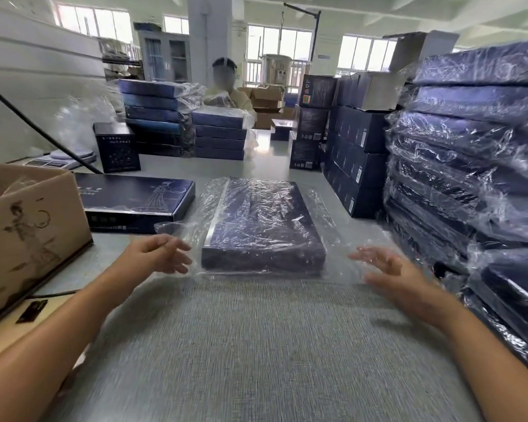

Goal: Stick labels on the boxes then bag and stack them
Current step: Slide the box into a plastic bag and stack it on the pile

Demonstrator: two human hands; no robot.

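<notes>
The bagged box (262,226) lies flat on the counter (256,345). Left hand (162,254) and right hand (381,266) flank it, fingers spread, gripping nothing, probably placed to lift it onto the stack (470,147).

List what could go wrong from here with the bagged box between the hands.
1. The loose film flares out from the bagged box toward the left hand and right hand, both open; gripping film alone could let the box slide or tear the bag.
2. The wrapped stack at right looks uneven and slick; another box on top might slip off.
</notes>
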